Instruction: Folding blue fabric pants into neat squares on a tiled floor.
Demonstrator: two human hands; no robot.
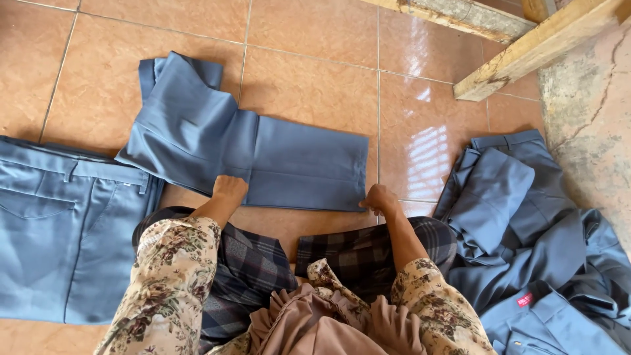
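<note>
A person sits on a glossy tiled floor (309, 85), seen from above, working over a pair of blue-grey trousers (263, 154) folded flat just ahead of the knees. The left hand (229, 190) presses down on the near edge around the middle fold, fingers curled under; whether it pinches cloth cannot be told. The right hand (380, 199) is closed on the near corner at the hem end. The fabric looks light, soft and limp, likely to slide easily on the smooth tile and to sag if lifted from one point, so the folded edges and corners seem the best places to hold. To the left, well apart, lies a second pair (66, 230), spread flat with its waistband showing. To the right sits a heap (526, 243) of crumpled blue-grey garments. Wooden beams (526, 46) cross the top right corner beside rough concrete. Bare tile lies beyond the trousers and between them and the heap.
</note>
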